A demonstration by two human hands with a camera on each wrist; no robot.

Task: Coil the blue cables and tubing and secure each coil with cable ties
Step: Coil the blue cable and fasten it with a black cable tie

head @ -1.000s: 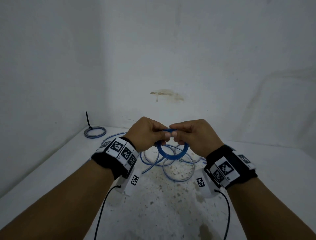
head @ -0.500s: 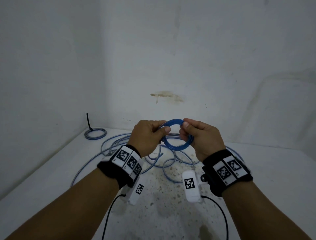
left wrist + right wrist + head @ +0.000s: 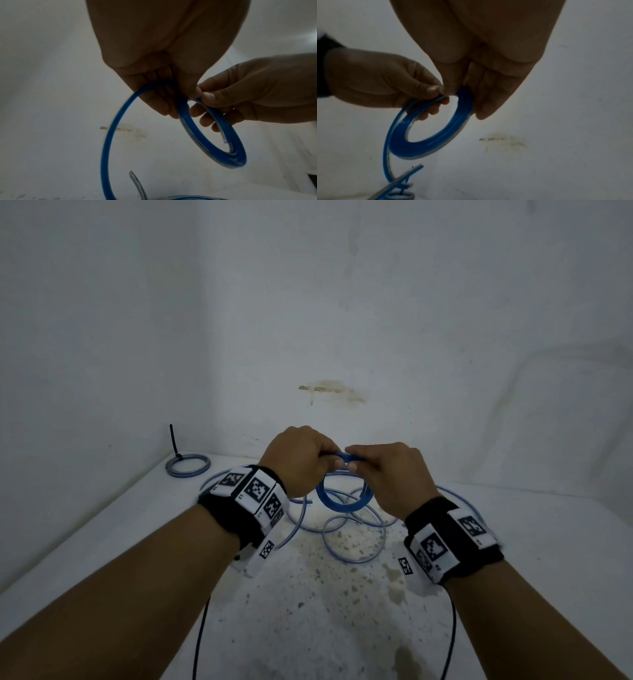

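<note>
Together, the left hand (image 3: 301, 460) and right hand (image 3: 388, 474) pinched the top of a small coil of translucent blue plastic tubing (image 3: 342, 501), fingers curled round it, above the speckled white tabletop (image 3: 308, 594). Loose blue tubing (image 3: 352, 539) lay beneath; a tied grey-blue coil (image 3: 187, 466) sat in the far-left corner.

No words, brand names or numbers can be read in any view. The only printed marks are black-and-white square code patterns on the left wristband (image 3: 255, 494), the right wristband (image 3: 445, 546) and the small white units hanging beneath them; tiny characters beside those squares are perhaps letters, too blurred to make out.
</note>
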